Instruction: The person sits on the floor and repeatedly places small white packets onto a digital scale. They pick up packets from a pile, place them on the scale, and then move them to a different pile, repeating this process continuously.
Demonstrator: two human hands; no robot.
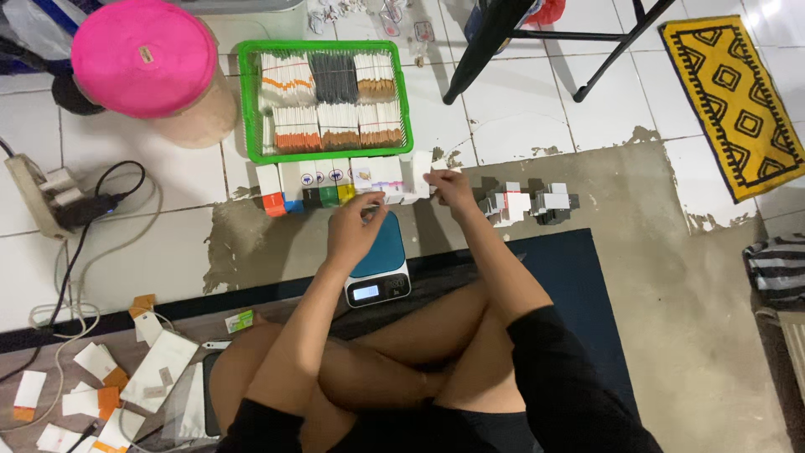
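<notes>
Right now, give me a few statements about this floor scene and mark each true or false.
1. The green basket holds bundled cards. True.
2. The scale sits on a table. False: it sits on the floor before the crossed legs.
3. The right hand holds a small white piece at the row of boxes. True.
4. The round lid is blue. False: it is pink.
5. The left hand rests on the yellow rug. False: it hovers above the scale.
</notes>
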